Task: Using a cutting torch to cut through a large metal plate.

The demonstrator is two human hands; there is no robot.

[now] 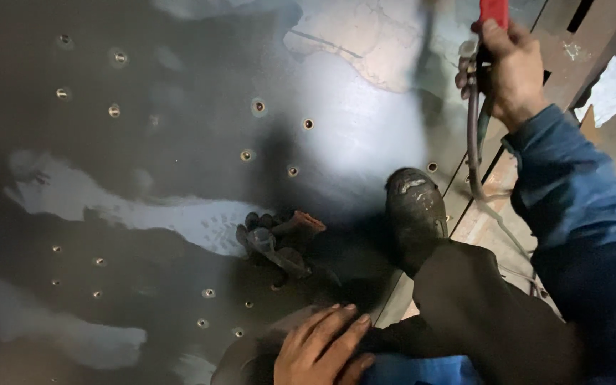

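Note:
My right hand (509, 68) is raised at the upper right, shut on a red-handled tool (493, 11) with a grey hose (473, 135) hanging down from it. My left hand (322, 346) rests at the bottom centre with fingers together, lying flat on my knee; it holds nothing. Between them my black shoe (415, 210) stands on a large dark metal plate (144, 164). A crumpled pair of dark work gloves (276, 239) lies on the plate just left of the shoe.
The plate has several small countersunk holes (258, 107) and pale worn patches (365, 121). Its right edge runs diagonally past the shoe. Beyond it lie metal bars (557, 50) and a white scrap (611, 89) at the far right.

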